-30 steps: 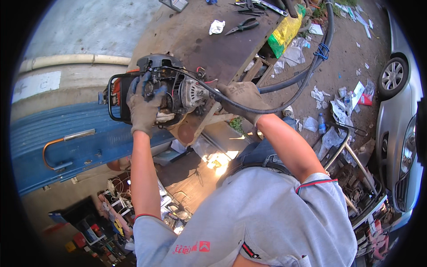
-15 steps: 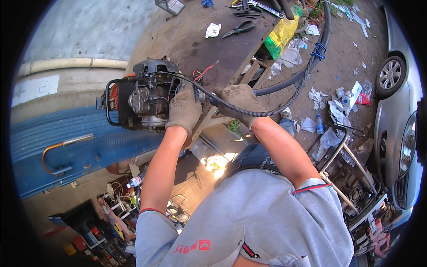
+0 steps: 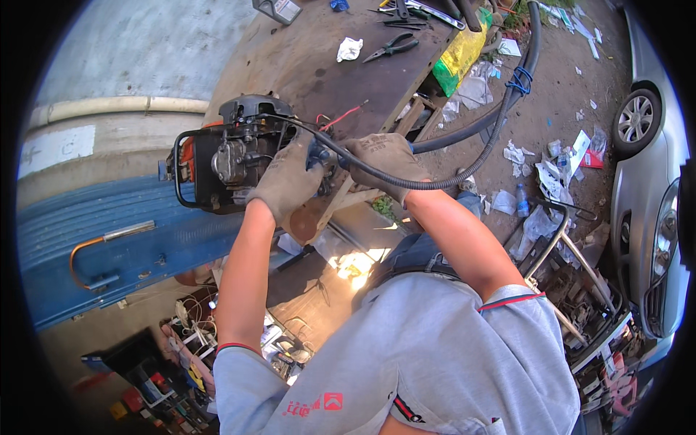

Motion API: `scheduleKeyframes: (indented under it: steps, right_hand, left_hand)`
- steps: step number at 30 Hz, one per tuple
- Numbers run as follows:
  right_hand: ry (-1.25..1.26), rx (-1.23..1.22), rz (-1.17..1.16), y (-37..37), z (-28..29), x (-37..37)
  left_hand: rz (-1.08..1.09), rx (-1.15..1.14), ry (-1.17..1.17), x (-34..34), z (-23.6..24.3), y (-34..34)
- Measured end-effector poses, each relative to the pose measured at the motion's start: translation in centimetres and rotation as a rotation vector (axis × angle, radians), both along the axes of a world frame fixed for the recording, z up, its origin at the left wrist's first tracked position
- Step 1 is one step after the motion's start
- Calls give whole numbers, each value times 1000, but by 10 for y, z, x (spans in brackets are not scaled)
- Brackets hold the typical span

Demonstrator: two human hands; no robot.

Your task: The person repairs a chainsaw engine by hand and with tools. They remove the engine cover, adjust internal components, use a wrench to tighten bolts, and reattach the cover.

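A small engine (image 3: 235,156) with a black tubular guard, grey metal parts and some orange lies at the left edge of the workbench. My left hand (image 3: 286,177), in a grey-brown work glove, lies against the engine's right side, its fingers curled round a dark fitting (image 3: 322,156). To its right, my gloved right hand (image 3: 384,163) is closed round a dark tube (image 3: 457,140) beside that fitting. A black corrugated cable sheath (image 3: 435,184) runs from the engine across my right hand and off to the upper right. Red wires (image 3: 344,116) stick out behind the fitting. The fingertips are partly hidden.
On the bench (image 3: 290,72) lie pliers (image 3: 391,47), a crumpled white tissue (image 3: 349,49) and several tools at the far edge. A blue ribbed panel (image 3: 145,232) borders the left. Litter and a bottle (image 3: 522,201) lie right, before a silver car (image 3: 652,196). A metal frame (image 3: 573,261) stands nearer.
My left hand has shifted down and turned outward, its fingers now at the fitting. My right hand has edged slightly left and stays on the tube.
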State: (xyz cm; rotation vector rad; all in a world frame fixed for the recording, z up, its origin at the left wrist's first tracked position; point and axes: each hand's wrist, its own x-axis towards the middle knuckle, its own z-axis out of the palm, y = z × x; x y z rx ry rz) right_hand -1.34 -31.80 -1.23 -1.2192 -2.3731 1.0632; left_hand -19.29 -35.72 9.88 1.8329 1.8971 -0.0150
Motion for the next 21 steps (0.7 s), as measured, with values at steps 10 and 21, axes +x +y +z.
scheduleKeyframes:
  steps: [10,21]
  right_hand:
    - [-56,104,74,0,-6,7]
    - [-86,113,66,-2,-2,8]
  left_hand:
    - [202,497,479,-70,2,-15]
    - [234,477,474,-72,0,-5]
